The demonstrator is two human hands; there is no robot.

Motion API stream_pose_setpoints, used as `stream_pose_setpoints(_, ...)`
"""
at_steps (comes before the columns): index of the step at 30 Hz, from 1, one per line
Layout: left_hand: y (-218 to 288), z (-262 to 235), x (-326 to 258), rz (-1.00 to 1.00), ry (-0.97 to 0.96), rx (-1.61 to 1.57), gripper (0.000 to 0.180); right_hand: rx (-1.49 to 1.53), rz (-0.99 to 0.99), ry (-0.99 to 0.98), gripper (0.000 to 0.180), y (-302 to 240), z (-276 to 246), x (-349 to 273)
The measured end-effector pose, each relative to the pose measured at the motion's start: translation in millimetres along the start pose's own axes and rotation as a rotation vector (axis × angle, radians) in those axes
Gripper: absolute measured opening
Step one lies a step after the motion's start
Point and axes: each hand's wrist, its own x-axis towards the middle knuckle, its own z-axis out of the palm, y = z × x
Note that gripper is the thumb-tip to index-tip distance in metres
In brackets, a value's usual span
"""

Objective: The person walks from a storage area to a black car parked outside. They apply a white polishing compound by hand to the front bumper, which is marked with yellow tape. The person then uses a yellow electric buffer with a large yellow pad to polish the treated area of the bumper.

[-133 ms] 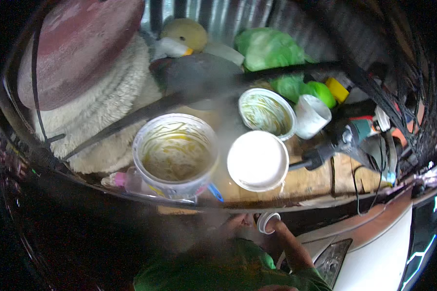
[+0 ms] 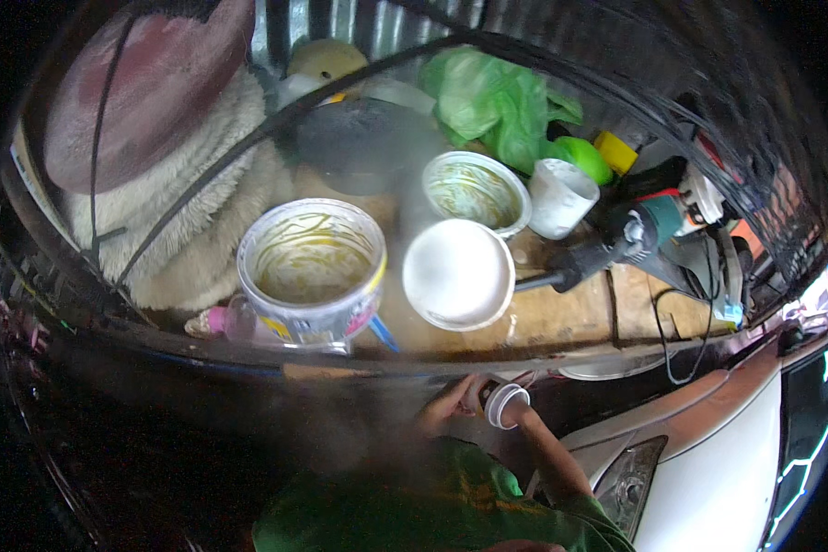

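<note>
Below the shelf edge, in front of my green shirt, I hold a small dark tub with a white rim (image 2: 498, 402). My left hand (image 2: 458, 397) is closed round its outer side. My right hand (image 2: 523, 414) is at the tub's mouth, its fingers hidden inside or behind the rim. Just above on the shelf stand a large white bucket (image 2: 370, 293) with yellowish smears inside, a round white lid or lidded tub (image 2: 458, 274), and an open smeared tub (image 2: 523, 217) behind it.
On the wooden shelf (image 2: 561, 317) lie a teal and black power tool (image 2: 649, 230), a white cup (image 2: 563, 201) and a green plastic bag (image 2: 488, 106). Fleecy pads (image 2: 179, 198) are stacked at left. Black cables cross above. A white car (image 2: 718, 460) stands at lower right.
The shelf and its things have shifted up and left in the view as my head moved. My hands stay at the tub, now seen slightly higher and more clearly.
</note>
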Motion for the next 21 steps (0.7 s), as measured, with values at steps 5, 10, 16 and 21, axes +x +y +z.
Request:
stream_pose_setpoints(5,27.7,75.7,2.6,-0.216,0.077,0.080,0.078,0.059,0.090,0.119,0.046,-3.2,-5.1,-60.1)
stream_pose_setpoints(10,-4.5,103.1,21.1,-0.236,0.105,0.079,0.086,0.124,0.223,-0.265,0.052,-18.2,-42.2,-100.1)
stream_pose_setpoints(16,-54.0,191.1,12.2,-0.301,0.040,0.271,0.086,0.137,0.317,-0.247,0.055,-34.2,8.7,-199.9)
stream_pose_setpoints(21,-84.9,242.8,18.2,-0.249,-0.083,0.332,0.079,0.214,0.490,-0.081,0.040,-78.9,-41.6,-271.7)
